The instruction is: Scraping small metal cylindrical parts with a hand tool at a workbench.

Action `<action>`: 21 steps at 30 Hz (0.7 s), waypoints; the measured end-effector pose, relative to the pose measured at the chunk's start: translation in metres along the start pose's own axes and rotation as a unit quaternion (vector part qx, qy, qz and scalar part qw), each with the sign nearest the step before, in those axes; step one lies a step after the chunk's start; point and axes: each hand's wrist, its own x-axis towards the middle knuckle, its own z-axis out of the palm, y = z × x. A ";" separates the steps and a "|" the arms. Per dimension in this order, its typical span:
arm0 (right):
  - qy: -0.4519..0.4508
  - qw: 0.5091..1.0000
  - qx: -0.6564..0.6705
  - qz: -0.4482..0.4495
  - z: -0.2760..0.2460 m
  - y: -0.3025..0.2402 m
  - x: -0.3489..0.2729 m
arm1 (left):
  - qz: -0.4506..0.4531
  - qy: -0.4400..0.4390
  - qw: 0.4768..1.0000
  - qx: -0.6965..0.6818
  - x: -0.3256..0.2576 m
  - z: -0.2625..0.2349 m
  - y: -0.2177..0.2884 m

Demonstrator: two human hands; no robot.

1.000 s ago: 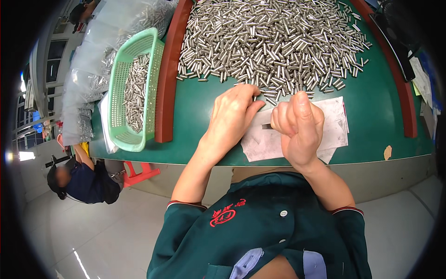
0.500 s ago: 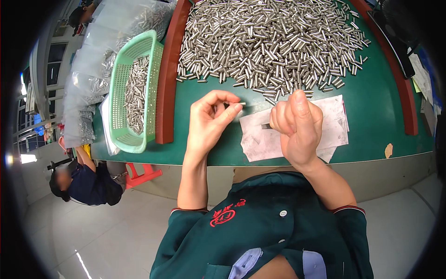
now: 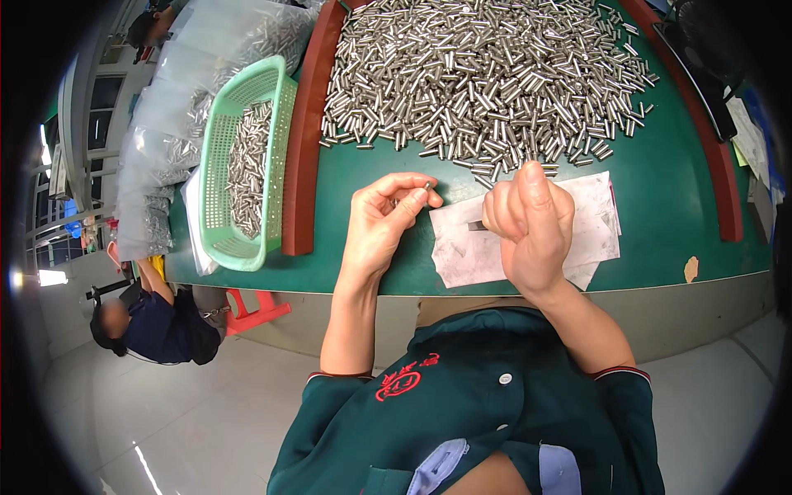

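My left hand [image 3: 381, 216] is closed in a pinch, thumb against forefinger, over the green table. A small silver metal pin [image 3: 428, 187] shows between those fingertips, mostly covered by them. To its right my right hand [image 3: 532, 227] makes a fist, thumb uppermost, above a stained whitish cloth or paper [image 3: 462, 260]. From the left side of that fist sticks out a thin, dark metal piece [image 3: 476, 225]; the fingers hide the rest of it, so its kind does not show. Beyond both hands spreads a large heap of short silver metal pins [image 3: 487, 74].
Left of a red-brown wooden rail [image 3: 302, 173] stands a green plastic basket [image 3: 206, 210] partly filled with pins. Clear plastic bags [image 3: 157, 124] of pins lie farther left. Another rail [image 3: 716, 157] bounds the right side, a dark flat device beside it. A person [image 3: 169, 322] sits at lower left.
My left hand has moved slightly right, and its fingers have closed in more around the pin, which stuck out farther before. My right hand stays nearly still. The view has shifted a little.
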 end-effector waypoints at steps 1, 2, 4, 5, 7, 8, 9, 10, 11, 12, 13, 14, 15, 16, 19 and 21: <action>0.006 1.000 0.022 0.004 0.000 0.000 0.000 | -0.006 0.000 1.000 0.000 0.000 0.000 0.000; 0.006 1.000 0.022 0.004 0.000 0.000 -0.001 | -0.012 0.000 1.000 0.000 0.000 0.000 0.001; 0.006 1.000 0.025 0.004 0.000 0.000 -0.001 | -0.013 0.000 1.000 0.002 -0.001 0.001 0.002; 0.006 1.000 0.025 0.004 0.000 0.000 -0.002 | -0.014 0.000 1.000 0.005 -0.001 0.002 0.002; 0.006 0.999 0.031 0.005 -0.001 0.001 -0.001 | -0.003 0.001 1.000 0.031 -0.003 0.006 0.004; 0.008 0.999 0.030 0.005 -0.001 0.001 -0.001 | 0.008 0.002 0.998 0.057 -0.005 0.008 0.003; 0.007 0.999 0.033 0.004 -0.001 0.001 -0.002 | 0.022 0.010 0.995 0.096 -0.011 0.012 0.002; 0.007 0.999 0.035 0.002 -0.001 0.001 -0.002 | 0.036 0.018 0.990 0.134 -0.019 0.015 0.001; 0.010 1.000 -0.017 -0.003 0.002 -0.001 0.000 | 0.043 0.013 0.980 0.194 -0.023 0.018 0.002; 0.010 1.000 -0.017 -0.003 0.003 -0.001 0.000 | 0.053 0.003 0.962 0.267 -0.026 0.023 0.009; 0.010 1.000 -0.017 -0.002 0.003 -0.002 0.001 | 0.063 -0.008 0.939 0.339 -0.028 0.028 0.013; 0.011 1.000 -0.009 0.005 0.003 -0.002 0.001 | 0.105 -0.004 0.930 0.351 -0.027 0.032 0.010; 0.015 1.000 0.004 0.007 0.002 -0.003 0.001 | 0.102 -0.006 0.931 0.350 -0.025 0.032 0.008; 0.019 1.000 0.017 0.009 0.000 -0.003 0.002 | 0.118 0.005 0.923 0.367 -0.024 0.032 0.005; 0.021 0.997 0.079 0.018 -0.006 -0.004 0.004 | 0.136 0.019 0.913 0.383 -0.022 0.033 -0.001; 0.025 0.997 0.069 0.016 -0.005 -0.003 0.003 | 0.184 0.017 0.894 0.408 -0.021 0.033 0.000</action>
